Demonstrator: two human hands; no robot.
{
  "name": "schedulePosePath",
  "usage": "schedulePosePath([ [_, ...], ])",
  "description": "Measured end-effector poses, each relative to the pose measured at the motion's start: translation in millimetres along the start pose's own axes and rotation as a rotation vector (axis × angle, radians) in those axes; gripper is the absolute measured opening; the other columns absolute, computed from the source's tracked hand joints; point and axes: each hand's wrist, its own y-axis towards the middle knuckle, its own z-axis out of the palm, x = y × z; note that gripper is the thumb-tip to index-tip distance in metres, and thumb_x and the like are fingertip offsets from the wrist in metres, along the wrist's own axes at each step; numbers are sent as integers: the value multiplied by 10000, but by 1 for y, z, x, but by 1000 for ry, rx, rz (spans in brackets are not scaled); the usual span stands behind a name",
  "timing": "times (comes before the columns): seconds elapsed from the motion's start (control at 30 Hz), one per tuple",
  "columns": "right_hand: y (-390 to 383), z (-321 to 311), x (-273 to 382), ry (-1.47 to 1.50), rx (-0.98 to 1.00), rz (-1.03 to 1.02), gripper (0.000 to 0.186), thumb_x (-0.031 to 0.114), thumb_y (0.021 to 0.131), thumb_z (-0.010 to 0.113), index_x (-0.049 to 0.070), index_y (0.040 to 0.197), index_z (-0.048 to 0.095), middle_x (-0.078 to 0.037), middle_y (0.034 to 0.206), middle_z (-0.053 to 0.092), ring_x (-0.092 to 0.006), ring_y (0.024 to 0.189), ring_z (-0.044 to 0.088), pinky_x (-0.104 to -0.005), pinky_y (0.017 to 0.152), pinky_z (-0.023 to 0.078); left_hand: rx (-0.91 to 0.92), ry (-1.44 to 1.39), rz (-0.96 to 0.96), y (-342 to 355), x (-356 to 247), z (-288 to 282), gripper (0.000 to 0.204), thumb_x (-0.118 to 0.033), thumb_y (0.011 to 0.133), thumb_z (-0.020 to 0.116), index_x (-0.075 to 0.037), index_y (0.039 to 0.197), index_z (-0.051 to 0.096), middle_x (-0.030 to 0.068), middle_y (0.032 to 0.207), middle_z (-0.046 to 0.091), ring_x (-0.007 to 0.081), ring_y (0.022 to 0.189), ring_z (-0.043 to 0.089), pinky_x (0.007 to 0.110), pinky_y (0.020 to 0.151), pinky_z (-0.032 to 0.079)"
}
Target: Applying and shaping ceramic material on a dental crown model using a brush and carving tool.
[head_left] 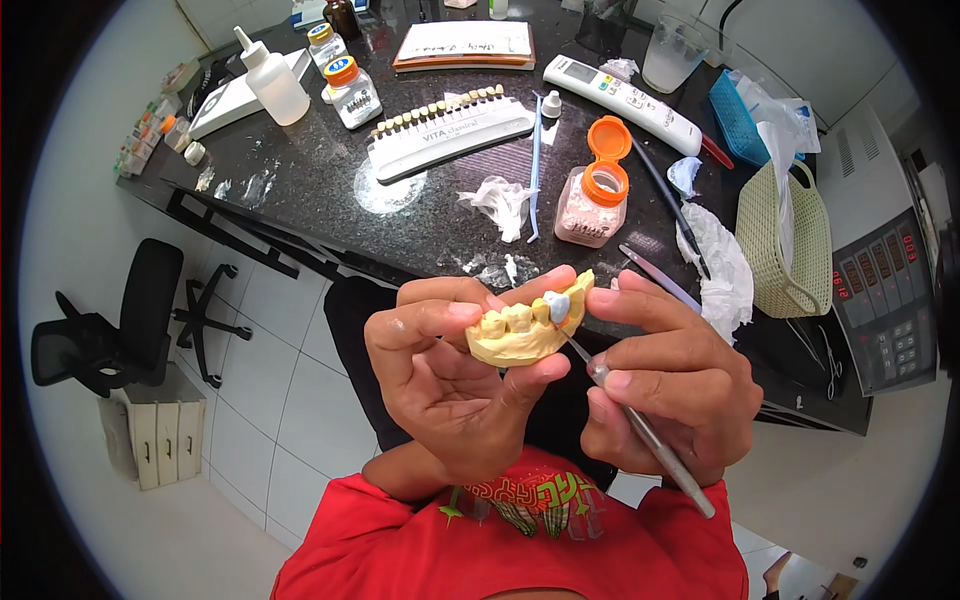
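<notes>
Nearest the red T-shirt, the right hand grips a slim silver metal hand tool pen-fashion, fingers bent close around its upper neck, the handle sloping down and right toward the shirt. The grip being so near the working end should give fine control, and small finger strokes would likely serve better than wrist sweeps. The index fingertip reaches the right end of the yellow dental cast, touching it or just beside it; resting it there firmly would steady the point.

The left hand holds that cast between thumb and fingers, raised in front of the chest, teeth upward: thumb along the lower edge, index at the left end, other fingers behind. It would do well to turn the cast under the tool rather than let the tool reach round. The tool's thin tip meets the cast just below the pale blue-white tooth-shaped piece; whether it presses cannot be told. Light pressure seems wise, since a slip could nick the blue piece or the yellow tooth beside it.

Beyond, on the black speckled tabletop, lie metal tweezers, then a clear jar of pinkish powder with an open orange cap.
</notes>
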Motion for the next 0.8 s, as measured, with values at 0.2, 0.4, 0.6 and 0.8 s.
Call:
schedulePosePath([
  [0.2, 0, 1, -1, -1, 0, -5, 198, 29, 737, 743, 27, 869, 596, -104, 795, 651, -336, 923, 686, -477, 827, 570, 23, 15, 9, 1, 0, -2, 537, 45, 764, 737, -25, 1129, 350, 125, 1045, 420, 197, 950, 581, 508, 927, 536],
  [0.4, 0, -7, -5, 58, 58, -35, 230, 26, 740, 683, 8, 925, 547, -135, 715, 629, -398, 891, 678, -530, 845, 534, 8, -60, 1, -1, 2, -5, 544, 56, 766, 729, -6, 1162, 360, 130, 1080, 416, 213, 1048, 566, 508, 926, 536],
  [0.6, 8, -13, -1, 5, 124, -27, 235, 41, 740, 692, 20, 924, 547, -126, 721, 633, -399, 886, 679, -528, 840, 535, 74, -35, -140, 0, -8, -14, 595, 80, 783, 698, 50, 1265, 350, 146, 1240, 384, 246, 1114, 554, 444, 947, 537],
  [0.8, 6, -17, 4, -66, 138, -85, 254, 81, 751, 731, 24, 920, 551, -113, 713, 631, -388, 881, 684, -511, 813, 550, 130, -89, -135, 2, -9, -13, 595, 74, 797, 688, 85, 1289, 355, 156, 1256, 385, 322, 1145, 562, 406, 964, 528],
])
